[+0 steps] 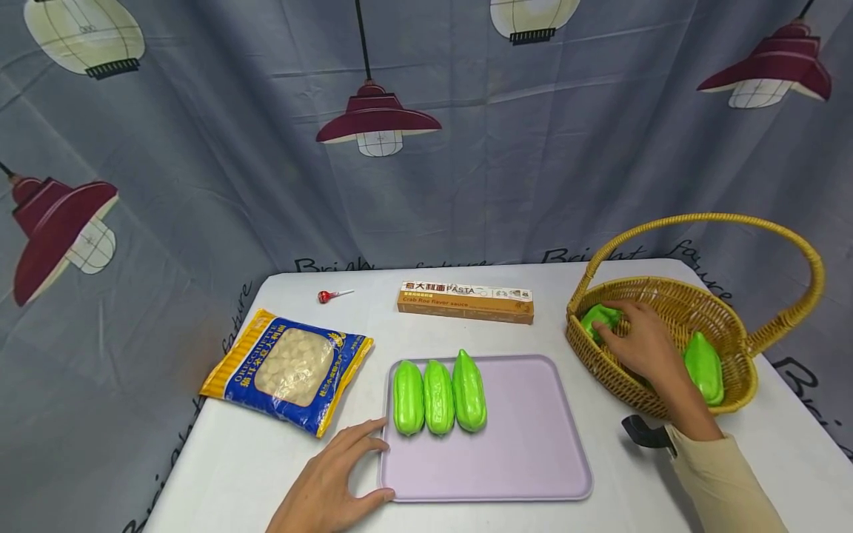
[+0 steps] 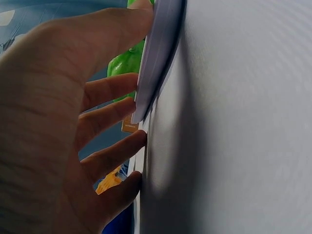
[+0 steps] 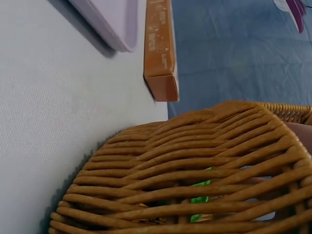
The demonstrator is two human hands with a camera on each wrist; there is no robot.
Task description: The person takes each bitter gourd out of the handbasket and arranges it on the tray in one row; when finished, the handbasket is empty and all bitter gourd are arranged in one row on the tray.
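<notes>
Three green ridged vegetables [image 1: 438, 397] lie side by side on the left half of a lilac tray [image 1: 526, 437]. At the tray's left edge, my left hand [image 1: 333, 474] touches the rim with spread fingers and thumb; the left wrist view has this hand [image 2: 63, 97] against the tray's side [image 2: 158, 53]. My right hand [image 1: 643, 344] reaches into a wicker basket [image 1: 713, 296], thumb and fingers pinching a green vegetable [image 1: 600, 320] at its left end. Another green vegetable [image 1: 703, 369] lies at the basket's right. Wicker [image 3: 195, 165] mostly hides the right hand in the right wrist view.
A blue and yellow pasta bag [image 1: 293, 363] lies left of the tray. Behind are a red lollipop [image 1: 324, 297] and a brown pasta box [image 1: 465, 302]. The basket's tall handle [image 1: 706, 218] arches over it. A black object [image 1: 645, 432] shows beside the right wrist.
</notes>
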